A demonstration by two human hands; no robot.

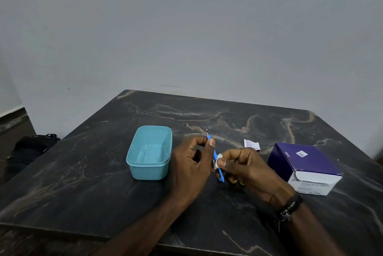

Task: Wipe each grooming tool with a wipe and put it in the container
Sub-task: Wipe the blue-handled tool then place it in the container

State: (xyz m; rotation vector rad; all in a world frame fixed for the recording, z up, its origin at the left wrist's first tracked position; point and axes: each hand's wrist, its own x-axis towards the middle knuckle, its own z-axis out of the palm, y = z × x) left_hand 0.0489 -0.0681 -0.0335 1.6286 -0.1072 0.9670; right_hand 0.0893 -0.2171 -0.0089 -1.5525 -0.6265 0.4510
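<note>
Thin blue tool (215,157) held above the table (83,172), just right of the empty container (149,152) — looks light, stiff, slippery plastic. Left hand (190,164) pinches its top end; right hand (246,168) pinches a white wipe (217,161) round mid-shaft. Best held by the ends. Purple box (304,166) sits right.

teal container (149,153), blue tool (216,157), veined black table (103,183)
</note>
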